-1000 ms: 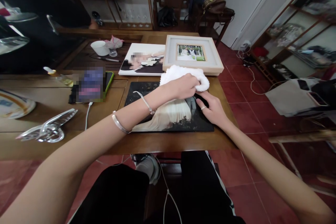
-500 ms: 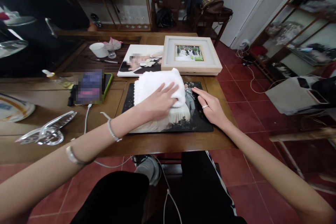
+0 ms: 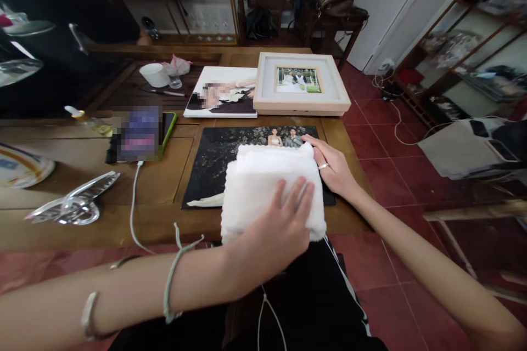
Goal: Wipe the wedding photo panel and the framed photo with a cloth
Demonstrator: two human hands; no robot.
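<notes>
We have a table (image 3: 185, 222) around our left hand (image 3: 274, 233) and right hand (image 3: 335, 170), a dark photo (image 3: 209, 164) beneath, a pale frame (image 3: 302, 104) beyond. Under the left hand, fingers apart, a white cloth (image 3: 257, 186) partly covers the photo. The right hand, fingers outstretched, lies at the cloth's far right corner, wearing a ring (image 3: 323, 166).

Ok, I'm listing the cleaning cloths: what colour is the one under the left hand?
The cloth is white, clearest in the head view.
</notes>
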